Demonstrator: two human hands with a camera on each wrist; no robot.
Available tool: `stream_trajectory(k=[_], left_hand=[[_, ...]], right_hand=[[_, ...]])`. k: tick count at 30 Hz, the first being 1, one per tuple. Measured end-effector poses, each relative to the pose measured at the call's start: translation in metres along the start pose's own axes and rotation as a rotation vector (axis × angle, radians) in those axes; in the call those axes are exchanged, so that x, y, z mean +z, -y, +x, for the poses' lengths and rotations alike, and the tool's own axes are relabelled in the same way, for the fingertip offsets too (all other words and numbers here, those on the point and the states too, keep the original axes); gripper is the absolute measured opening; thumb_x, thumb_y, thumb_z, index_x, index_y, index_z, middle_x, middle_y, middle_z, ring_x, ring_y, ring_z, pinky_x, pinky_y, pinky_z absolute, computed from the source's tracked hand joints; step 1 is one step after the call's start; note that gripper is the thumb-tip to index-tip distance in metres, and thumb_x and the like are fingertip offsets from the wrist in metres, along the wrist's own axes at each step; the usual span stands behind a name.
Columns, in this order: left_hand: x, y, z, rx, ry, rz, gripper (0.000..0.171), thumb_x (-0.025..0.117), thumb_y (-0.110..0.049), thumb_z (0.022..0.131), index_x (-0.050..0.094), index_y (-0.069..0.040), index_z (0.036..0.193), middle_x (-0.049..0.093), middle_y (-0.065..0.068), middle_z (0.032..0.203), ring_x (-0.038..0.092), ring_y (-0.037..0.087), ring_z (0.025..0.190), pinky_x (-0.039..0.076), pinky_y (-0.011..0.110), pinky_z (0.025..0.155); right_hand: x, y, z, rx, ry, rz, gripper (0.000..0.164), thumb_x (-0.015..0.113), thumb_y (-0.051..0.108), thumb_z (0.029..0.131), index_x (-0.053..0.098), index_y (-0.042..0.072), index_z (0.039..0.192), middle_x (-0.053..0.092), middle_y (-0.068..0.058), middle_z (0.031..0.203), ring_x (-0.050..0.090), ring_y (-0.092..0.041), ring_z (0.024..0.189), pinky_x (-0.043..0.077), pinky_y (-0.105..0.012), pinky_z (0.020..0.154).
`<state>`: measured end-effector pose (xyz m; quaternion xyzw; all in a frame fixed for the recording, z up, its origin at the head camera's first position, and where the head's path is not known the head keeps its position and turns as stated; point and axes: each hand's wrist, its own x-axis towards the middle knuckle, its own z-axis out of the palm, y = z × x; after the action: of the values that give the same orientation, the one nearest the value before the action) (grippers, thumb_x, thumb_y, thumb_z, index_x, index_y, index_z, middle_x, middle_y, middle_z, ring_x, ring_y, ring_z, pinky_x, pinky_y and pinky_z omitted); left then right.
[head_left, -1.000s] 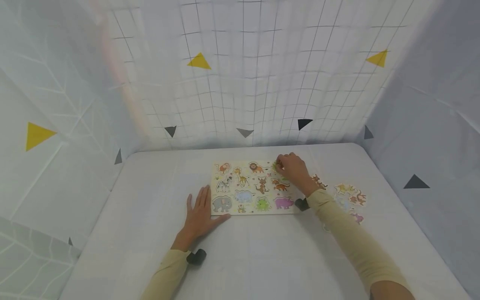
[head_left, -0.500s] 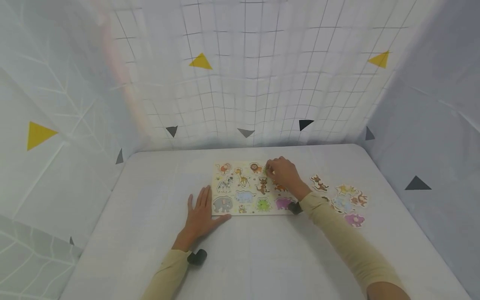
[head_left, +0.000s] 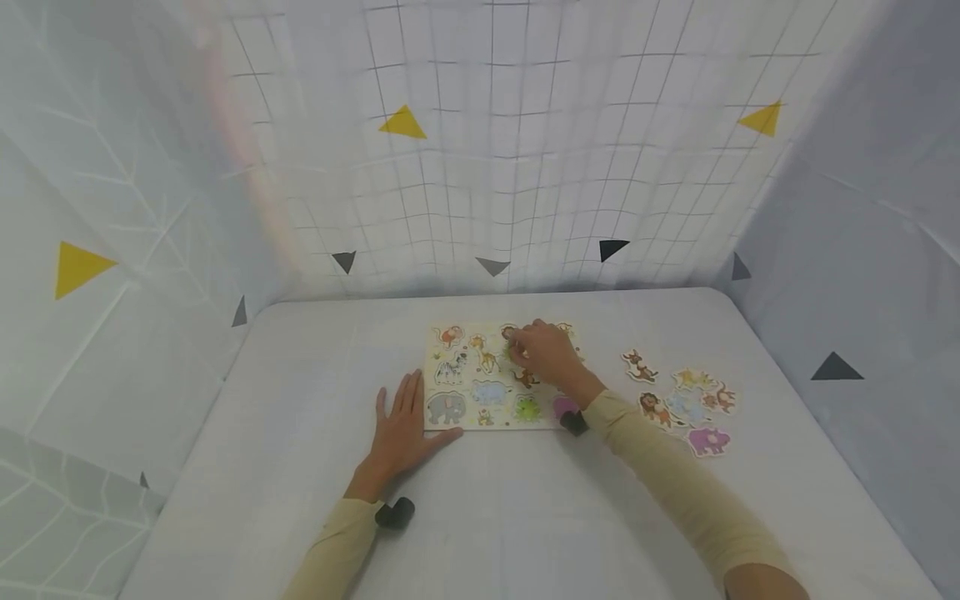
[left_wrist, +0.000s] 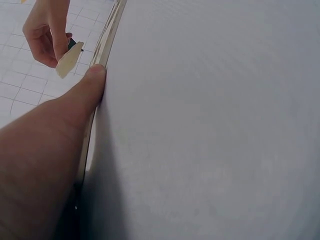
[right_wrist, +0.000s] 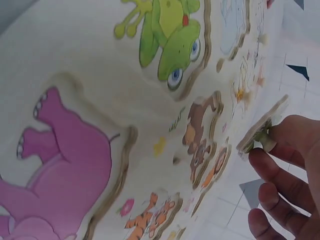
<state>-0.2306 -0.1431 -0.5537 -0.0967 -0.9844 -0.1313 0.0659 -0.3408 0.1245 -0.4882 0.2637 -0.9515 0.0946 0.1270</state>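
My right hand [head_left: 553, 357] is over the upper middle of an animal puzzle board [head_left: 472, 425], close to its lion picture. Between thumb and index finger it pinches the small peg [right_wrist: 269, 143] of a wooden puzzle piece [right_wrist: 261, 128]. Green shows on the piece's face; its animal is mostly hidden, and it is tilted in the right wrist view. From the left wrist, the pale underside of this puzzle piece [left_wrist: 69, 62] shows. My left hand [head_left: 397, 435] lies with straight fingers along the board's left edge, its thumb [left_wrist: 95, 75] against the front edge.
Loose pieces lie right of the board: a kangaroo piece [head_left: 638, 367], a lion piece [head_left: 654, 410], a purple hippo piece [head_left: 708, 442], a pale blue piece [head_left: 686, 407] and others, some overlapping. The white table [head_left: 495, 517] ends at a gridded curtain [head_left: 480, 192] behind.
My right hand has moved left across the board with the puzzle piece, from its upper right corner towards the lion picture. The loose lion piece is uncovered by the forearm. My left hand stays put.
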Motion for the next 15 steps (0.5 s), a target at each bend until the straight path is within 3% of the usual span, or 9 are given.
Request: stream_trajectory(k=[4,9,15], left_hand=[[-0.002,-0.001,0.000,0.001,0.009,-0.005,0.111,0.047,-0.077,0.068,0.007,-0.008,0.145,0.011,0.005,0.154,0.012,0.022,0.143,0.005,0.057,0.111],[-0.002,0.001,0.001,-0.003,0.010,-0.009,0.111,0.047,-0.077,0.068,0.007,-0.008,0.145,0.010,0.004,0.154,0.011,0.022,0.143,0.004,0.057,0.112],[0.000,0.002,0.003,0.001,0.019,0.006,0.110,0.045,-0.078,0.069,0.007,-0.009,0.145,0.009,0.003,0.154,0.010,0.021,0.143,0.005,0.057,0.111]], right_hand=[[-0.002,0.012,-0.003,-0.063,-0.019,0.036,0.005,0.061,0.022,0.081,0.066,0.022,0.083,0.066,0.008,0.076,0.051,-0.012,0.067,0.039,-0.023,0.052],[-0.002,0.027,-0.003,-0.130,0.033,0.113,0.006,0.063,0.021,0.080,0.068,0.022,0.083,0.066,0.009,0.077,0.051,-0.008,0.069,0.042,-0.022,0.059],[0.006,0.033,-0.002,-0.218,0.034,0.087,0.003,0.065,0.026,0.080,0.067,0.024,0.082,0.067,0.013,0.073,0.050,-0.007,0.069,0.041,-0.026,0.069]])
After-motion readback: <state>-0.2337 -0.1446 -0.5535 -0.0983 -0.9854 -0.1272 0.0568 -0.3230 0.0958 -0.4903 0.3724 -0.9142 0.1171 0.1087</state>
